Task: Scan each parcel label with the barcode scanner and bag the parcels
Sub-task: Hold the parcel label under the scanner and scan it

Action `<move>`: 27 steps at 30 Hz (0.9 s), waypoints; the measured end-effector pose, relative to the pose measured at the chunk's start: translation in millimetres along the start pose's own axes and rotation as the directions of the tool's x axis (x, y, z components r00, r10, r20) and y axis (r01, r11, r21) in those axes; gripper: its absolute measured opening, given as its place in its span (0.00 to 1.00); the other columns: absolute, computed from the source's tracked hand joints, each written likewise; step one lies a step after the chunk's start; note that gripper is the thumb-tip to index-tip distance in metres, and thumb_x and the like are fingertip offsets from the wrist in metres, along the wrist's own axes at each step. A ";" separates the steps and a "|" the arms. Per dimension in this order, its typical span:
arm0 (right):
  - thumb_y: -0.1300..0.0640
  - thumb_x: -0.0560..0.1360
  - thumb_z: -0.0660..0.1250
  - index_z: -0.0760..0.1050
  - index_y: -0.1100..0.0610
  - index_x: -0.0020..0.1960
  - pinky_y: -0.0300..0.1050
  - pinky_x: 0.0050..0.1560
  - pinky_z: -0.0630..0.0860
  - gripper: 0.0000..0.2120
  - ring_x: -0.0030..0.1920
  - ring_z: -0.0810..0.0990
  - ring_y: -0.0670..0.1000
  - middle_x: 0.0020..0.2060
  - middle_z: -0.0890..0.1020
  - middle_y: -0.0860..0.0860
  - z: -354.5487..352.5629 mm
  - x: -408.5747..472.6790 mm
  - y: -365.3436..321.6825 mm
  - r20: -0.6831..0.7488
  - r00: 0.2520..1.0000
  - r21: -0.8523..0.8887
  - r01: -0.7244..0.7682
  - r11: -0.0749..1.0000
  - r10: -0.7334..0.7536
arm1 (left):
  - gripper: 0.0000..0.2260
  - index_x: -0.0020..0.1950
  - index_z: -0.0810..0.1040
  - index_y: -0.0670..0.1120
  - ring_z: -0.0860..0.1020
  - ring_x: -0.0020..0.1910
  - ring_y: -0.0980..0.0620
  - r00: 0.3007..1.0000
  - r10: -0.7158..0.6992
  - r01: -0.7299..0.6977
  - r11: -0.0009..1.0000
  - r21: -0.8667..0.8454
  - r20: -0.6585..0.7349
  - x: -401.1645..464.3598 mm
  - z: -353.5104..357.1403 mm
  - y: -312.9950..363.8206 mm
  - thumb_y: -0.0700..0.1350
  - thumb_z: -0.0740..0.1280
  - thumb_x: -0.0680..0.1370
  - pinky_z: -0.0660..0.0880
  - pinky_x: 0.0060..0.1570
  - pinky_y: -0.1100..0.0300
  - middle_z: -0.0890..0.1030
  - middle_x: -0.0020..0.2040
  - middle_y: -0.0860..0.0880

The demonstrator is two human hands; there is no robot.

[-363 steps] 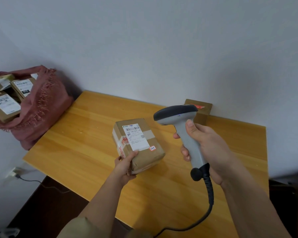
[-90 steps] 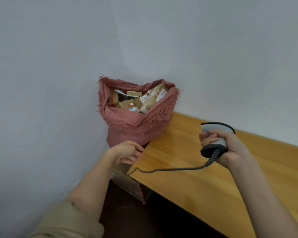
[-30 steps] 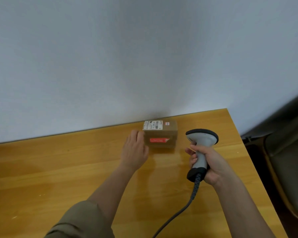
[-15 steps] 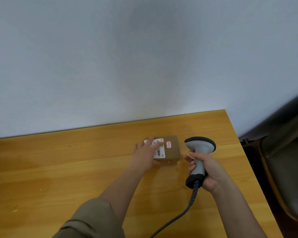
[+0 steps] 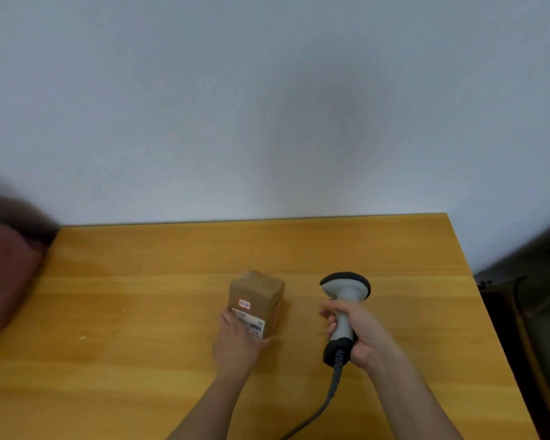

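A small brown cardboard parcel [image 5: 256,296] is near the middle of the wooden table [image 5: 140,312], its white barcode label and a small red-edged sticker facing me. My left hand [image 5: 237,344] grips the parcel's near end, thumb at its right side. To the right of the parcel, my right hand [image 5: 361,335] holds the grey barcode scanner [image 5: 345,300] by its handle, head up. Its dark cable runs down toward me. The reddish cloth bag [image 5: 4,274] shows blurred at the left edge.
A pale wall rises straight behind the table. Beyond the table's right edge stands a dark chair [image 5: 540,328]. The table's left end meets the bag.
My left hand has pulled the parcel toward me from near the wall and turned it, so the label now faces me. The view swung left, showing the bag's edge.
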State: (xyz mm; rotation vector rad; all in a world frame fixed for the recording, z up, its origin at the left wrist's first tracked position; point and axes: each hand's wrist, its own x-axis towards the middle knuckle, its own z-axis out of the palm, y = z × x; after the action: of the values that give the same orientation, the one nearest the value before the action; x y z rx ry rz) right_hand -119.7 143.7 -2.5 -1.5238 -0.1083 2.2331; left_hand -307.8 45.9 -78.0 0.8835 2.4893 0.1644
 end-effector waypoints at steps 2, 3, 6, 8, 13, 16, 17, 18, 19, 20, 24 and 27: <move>0.67 0.76 0.67 0.76 0.66 0.47 0.37 0.22 0.73 0.01 0.22 0.73 0.45 0.37 0.78 0.58 8.0 -0.4 12.0 0.005 1.000 -0.049 -0.022 0.999 0.022 | 0.42 0.67 0.62 0.42 0.76 0.60 0.46 0.999 -0.054 0.054 0.998 -0.026 -0.004 -8.3 1.4 -15.2 0.64 0.76 0.65 0.76 0.51 0.53 0.72 0.60 0.46; 0.67 0.76 0.67 0.76 0.66 0.46 0.37 0.22 0.73 0.01 0.22 0.73 0.46 0.37 0.78 0.58 11.7 -0.7 18.0 0.007 0.999 -0.074 -0.033 0.997 0.034 | 0.38 0.64 0.64 0.42 0.75 0.60 0.46 0.998 -0.070 0.070 0.997 -0.029 -0.005 -12.0 1.7 -22.6 0.64 0.75 0.66 0.75 0.52 0.53 0.72 0.58 0.46; 0.68 0.76 0.67 0.76 0.66 0.48 0.37 0.22 0.73 0.02 0.23 0.73 0.46 0.37 0.78 0.58 22.0 0.9 35.4 0.010 0.998 -0.147 -0.063 0.987 0.066 | 0.33 0.60 0.69 0.42 0.70 0.61 0.43 0.993 -0.114 0.113 0.993 -0.044 -0.023 -19.9 1.8 -40.8 0.64 0.73 0.67 0.71 0.58 0.53 0.68 0.56 0.46; 0.68 0.76 0.67 0.76 0.66 0.50 0.37 0.21 0.73 0.04 0.24 0.72 0.47 0.37 0.76 0.57 28.1 3.9 47.1 0.003 0.997 -0.171 -0.081 0.982 0.083 | 0.38 0.64 0.64 0.43 0.66 0.64 0.42 0.992 -0.128 0.126 0.987 -0.102 -0.016 -21.7 -0.4 -47.9 0.63 0.75 0.66 0.68 0.61 0.51 0.65 0.60 0.45; 0.67 0.77 0.68 0.73 0.63 0.64 0.38 0.22 0.73 0.16 0.27 0.72 0.48 0.40 0.76 0.57 44.2 15.8 64.6 -0.010 1.000 -0.145 -0.005 0.989 0.003 | 0.55 0.79 0.47 0.48 0.58 0.73 0.46 0.984 0.074 -0.127 0.933 -0.337 -0.164 -5.1 -21.5 -56.9 0.59 0.79 0.64 0.61 0.69 0.48 0.57 0.74 0.46; 0.66 0.76 0.69 0.73 0.61 0.65 0.39 0.23 0.74 0.18 0.27 0.72 0.48 0.50 0.81 0.59 47.9 20.5 69.1 0.003 0.999 -0.173 0.032 0.984 -0.032 | 0.55 0.79 0.46 0.52 0.60 0.73 0.48 0.961 0.254 -0.277 0.903 -0.328 -0.111 8.9 -34.8 -55.7 0.53 0.80 0.64 0.63 0.70 0.47 0.59 0.76 0.49; 0.66 0.77 0.68 0.73 0.61 0.65 0.39 0.23 0.74 0.17 0.26 0.72 0.48 0.53 0.81 0.60 48.9 21.7 70.7 0.013 0.999 -0.183 0.034 0.982 -0.032 | 0.53 0.79 0.47 0.53 0.63 0.72 0.49 0.957 0.284 -0.290 0.903 -0.316 -0.067 11.4 -37.2 -54.3 0.53 0.80 0.65 0.65 0.69 0.46 0.62 0.74 0.50; 0.65 0.77 0.68 0.73 0.62 0.64 0.38 0.23 0.74 0.16 0.25 0.72 0.47 0.51 0.82 0.59 50.4 22.8 72.9 0.019 0.999 -0.187 0.031 0.982 -0.028 | 0.51 0.78 0.48 0.55 0.67 0.70 0.49 0.954 0.300 -0.292 0.902 -0.318 -0.023 12.5 -38.5 -53.1 0.54 0.79 0.66 0.67 0.67 0.45 0.66 0.72 0.51; 0.65 0.77 0.68 0.72 0.62 0.65 0.38 0.22 0.73 0.17 0.23 0.73 0.47 0.44 0.81 0.58 52.5 23.8 75.9 0.019 1.000 -0.185 0.026 0.982 -0.023 | 0.49 0.78 0.49 0.56 0.70 0.67 0.49 0.951 0.308 -0.285 0.896 -0.341 0.015 12.0 -39.2 -53.0 0.53 0.78 0.68 0.69 0.65 0.46 0.69 0.70 0.51; 0.65 0.77 0.68 0.72 0.62 0.66 0.38 0.22 0.73 0.18 0.22 0.73 0.46 0.38 0.78 0.56 55.5 24.7 79.1 0.014 1.000 -0.181 0.025 0.983 -0.023 | 0.47 0.78 0.48 0.56 0.71 0.65 0.50 0.949 0.311 -0.272 0.883 -0.383 0.044 11.1 -39.2 -53.6 0.52 0.77 0.69 0.71 0.63 0.49 0.70 0.68 0.51; 0.66 0.77 0.68 0.73 0.61 0.64 0.38 0.22 0.73 0.16 0.23 0.73 0.46 0.34 0.73 0.53 65.9 27.9 91.0 0.028 0.998 -0.144 0.059 0.988 -0.056 | 0.43 0.78 0.52 0.50 0.74 0.59 0.53 0.967 0.230 -0.134 0.834 -0.536 0.115 10.8 -44.8 -60.1 0.44 0.76 0.72 0.75 0.51 0.58 0.71 0.62 0.50; 0.65 0.77 0.68 0.73 0.59 0.60 0.38 0.22 0.73 0.13 0.23 0.73 0.45 0.35 0.74 0.54 70.7 29.7 92.0 0.045 0.996 -0.156 0.088 0.984 -0.082 | 0.34 0.71 0.64 0.46 0.80 0.49 0.51 0.966 0.216 -0.097 0.816 -0.570 0.145 11.6 -52.4 -64.4 0.43 0.77 0.70 0.80 0.47 0.53 0.76 0.53 0.48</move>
State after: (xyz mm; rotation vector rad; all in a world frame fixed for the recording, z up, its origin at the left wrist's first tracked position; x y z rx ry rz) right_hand -220.6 84.6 -28.2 -1.5263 -0.3635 2.2317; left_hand -377.1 5.2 -54.4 0.7950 1.9970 0.7808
